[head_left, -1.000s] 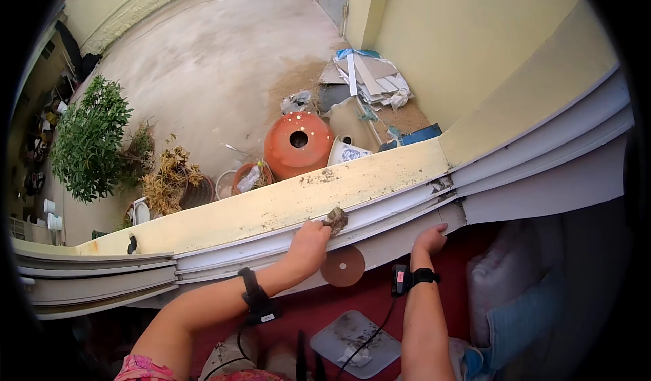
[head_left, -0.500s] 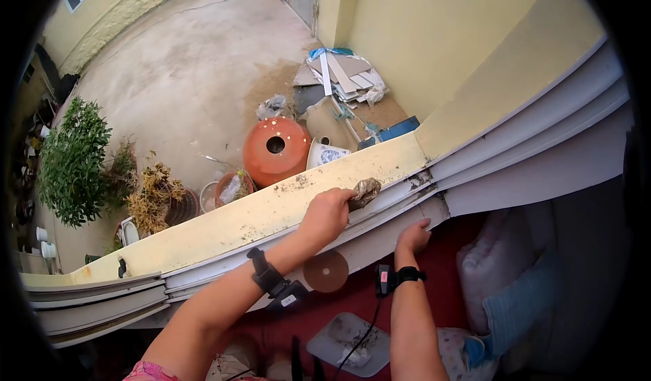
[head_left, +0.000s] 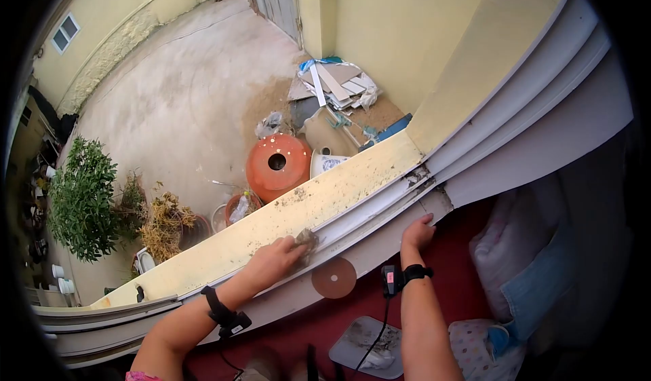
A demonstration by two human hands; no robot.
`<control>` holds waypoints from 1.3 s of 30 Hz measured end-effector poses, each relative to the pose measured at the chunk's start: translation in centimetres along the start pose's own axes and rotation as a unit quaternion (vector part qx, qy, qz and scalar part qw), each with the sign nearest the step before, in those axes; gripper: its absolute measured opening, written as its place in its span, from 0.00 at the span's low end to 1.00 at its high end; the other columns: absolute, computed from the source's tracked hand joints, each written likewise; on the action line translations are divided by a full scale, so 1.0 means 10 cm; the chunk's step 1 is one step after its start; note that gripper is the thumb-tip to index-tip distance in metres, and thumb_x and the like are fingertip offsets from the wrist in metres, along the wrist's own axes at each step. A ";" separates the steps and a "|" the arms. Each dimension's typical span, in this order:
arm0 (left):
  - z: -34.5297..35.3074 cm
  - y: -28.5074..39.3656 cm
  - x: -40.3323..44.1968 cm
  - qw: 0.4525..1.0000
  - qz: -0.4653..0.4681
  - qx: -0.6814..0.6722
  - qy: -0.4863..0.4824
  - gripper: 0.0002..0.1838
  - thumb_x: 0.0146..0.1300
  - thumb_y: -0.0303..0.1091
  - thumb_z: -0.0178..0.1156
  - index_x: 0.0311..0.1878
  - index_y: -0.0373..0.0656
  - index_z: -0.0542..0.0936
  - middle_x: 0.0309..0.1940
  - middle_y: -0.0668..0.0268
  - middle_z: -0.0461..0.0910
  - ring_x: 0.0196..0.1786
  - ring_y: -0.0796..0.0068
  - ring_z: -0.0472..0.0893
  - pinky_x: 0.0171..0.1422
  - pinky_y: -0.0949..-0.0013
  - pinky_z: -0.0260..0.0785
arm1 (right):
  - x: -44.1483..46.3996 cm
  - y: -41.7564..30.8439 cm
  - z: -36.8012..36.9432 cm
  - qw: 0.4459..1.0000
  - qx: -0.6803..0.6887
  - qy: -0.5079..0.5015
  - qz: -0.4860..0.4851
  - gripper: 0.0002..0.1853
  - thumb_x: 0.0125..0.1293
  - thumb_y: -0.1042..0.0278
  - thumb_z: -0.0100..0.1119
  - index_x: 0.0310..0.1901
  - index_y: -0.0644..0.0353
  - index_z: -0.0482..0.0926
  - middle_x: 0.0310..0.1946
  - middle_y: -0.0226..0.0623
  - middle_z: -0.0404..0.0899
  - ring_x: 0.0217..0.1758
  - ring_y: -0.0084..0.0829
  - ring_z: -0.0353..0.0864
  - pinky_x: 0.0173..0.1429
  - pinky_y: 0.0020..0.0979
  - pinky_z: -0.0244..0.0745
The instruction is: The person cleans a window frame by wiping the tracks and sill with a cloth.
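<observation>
My left hand (head_left: 272,262) is closed around a dirty, crumpled rag (head_left: 307,243), pressing it onto the white window track (head_left: 352,220). Dark grime sits in the track's right corner (head_left: 418,175). At the inner edge of the grey sill (head_left: 380,245), my right hand (head_left: 418,232) rests with its fingertips against the ledge and nothing visible in it; some of its fingers are hidden. A brown disc (head_left: 333,278) with a small central hole lies on the sill between my arms. Both wrists carry black straps with small devices.
A plastic tray (head_left: 363,333) with dirt and crumpled white scraps rests on the red surface (head_left: 451,279) below. Bedding (head_left: 519,259) lies at the right. Beyond the speckled yellow ledge (head_left: 285,211) are an orange pot (head_left: 279,177), plants (head_left: 88,198) and stacked boards (head_left: 332,82).
My left hand has slid left along the window track with the rag. My right hand stays at the sill edge, while the whole view has tilted and shifted slightly.
</observation>
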State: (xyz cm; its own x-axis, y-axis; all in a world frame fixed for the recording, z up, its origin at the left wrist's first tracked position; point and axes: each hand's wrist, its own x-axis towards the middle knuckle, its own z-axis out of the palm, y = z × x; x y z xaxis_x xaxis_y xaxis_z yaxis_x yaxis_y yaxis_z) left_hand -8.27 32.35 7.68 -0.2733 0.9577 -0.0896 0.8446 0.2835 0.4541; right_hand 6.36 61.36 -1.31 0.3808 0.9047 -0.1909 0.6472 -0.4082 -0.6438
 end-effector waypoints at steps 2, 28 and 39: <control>-0.08 -0.03 0.08 0.996 0.045 0.068 -0.024 0.20 0.51 0.28 0.56 0.50 0.48 0.78 0.39 0.65 0.71 0.43 0.66 0.73 0.46 0.66 0.68 | 0.01 0.02 0.02 1.000 0.001 0.000 0.002 0.35 0.67 0.43 0.37 0.48 0.78 0.71 0.41 0.65 0.76 0.46 0.57 0.76 0.49 0.46 0.73; 0.03 -0.18 0.50 0.981 0.194 -0.003 -0.028 0.03 0.45 0.27 0.55 0.26 0.42 0.73 0.29 0.65 0.70 0.37 0.66 0.71 0.40 0.67 0.70 | -0.03 -0.03 -0.03 1.000 0.007 -0.021 0.015 0.34 0.67 0.45 0.36 0.53 0.76 0.67 0.44 0.64 0.75 0.48 0.56 0.76 0.51 0.45 0.72; 0.01 -0.28 0.30 0.978 0.198 0.016 -0.064 0.03 0.46 0.27 0.56 0.27 0.42 0.74 0.30 0.65 0.71 0.38 0.66 0.71 0.43 0.68 0.68 | -0.06 -0.07 -0.07 0.999 0.038 -0.033 0.021 0.35 0.67 0.44 0.37 0.55 0.76 0.66 0.45 0.64 0.74 0.49 0.56 0.75 0.52 0.45 0.72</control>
State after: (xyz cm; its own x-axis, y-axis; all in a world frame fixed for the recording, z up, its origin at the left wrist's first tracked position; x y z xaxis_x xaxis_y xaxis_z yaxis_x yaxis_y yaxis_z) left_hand -11.45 34.39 6.08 0.1370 0.9903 -0.0227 0.8869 -0.1124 0.4482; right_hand 6.16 61.06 -0.28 0.3609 0.8940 -0.2654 0.5786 -0.4378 -0.6881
